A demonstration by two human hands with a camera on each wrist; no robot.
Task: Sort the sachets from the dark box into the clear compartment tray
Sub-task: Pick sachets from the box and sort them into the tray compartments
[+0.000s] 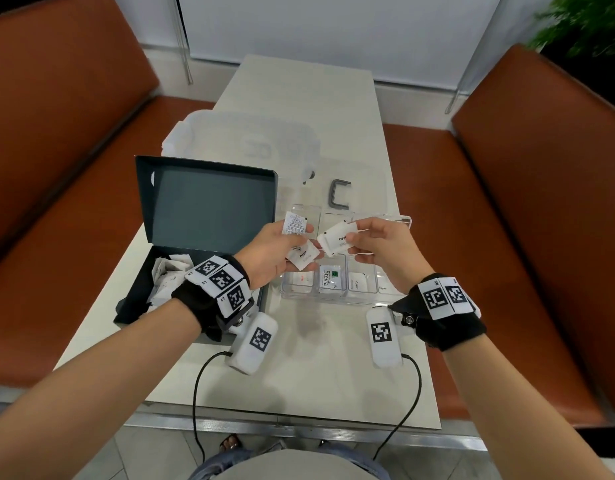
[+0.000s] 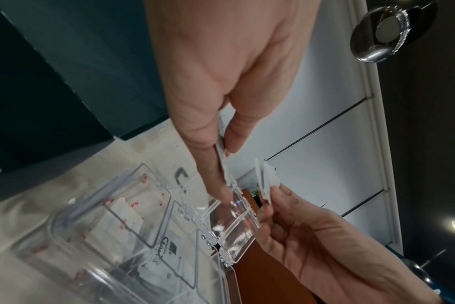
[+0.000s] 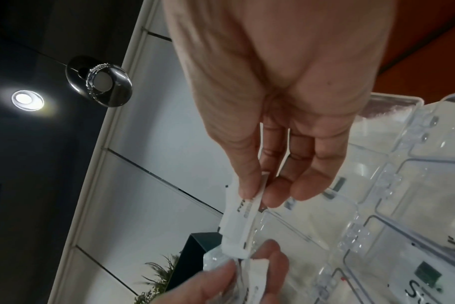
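Observation:
My left hand (image 1: 297, 241) hovers above the clear compartment tray (image 1: 337, 295) and grips two white sachets: a fine-print sachet (image 1: 294, 224) and a Pepper sachet (image 1: 303, 257). Just right of it, my right hand (image 1: 353, 237) pinches a small stack of Pepper sachets (image 1: 335, 241). In the right wrist view the thumb and fingers clamp that stack (image 3: 237, 214). The left wrist view shows my left hand's sachet (image 2: 222, 159) edge-on. The dark box (image 1: 209, 202) stands open at left, with several sachets (image 1: 167, 276) inside. The tray's near compartments hold a Stevia sachet (image 1: 328, 279), a Pepper sachet (image 1: 358, 283) and a red-print sachet (image 1: 301, 278).
A grey handle (image 1: 339, 195) and a frosted plastic lid (image 1: 250, 143) lie behind the tray. Orange benches (image 1: 541, 220) flank the pale table (image 1: 316, 368). Two white tagged packs (image 1: 254, 341) with black cables hang from my wrists over the near table.

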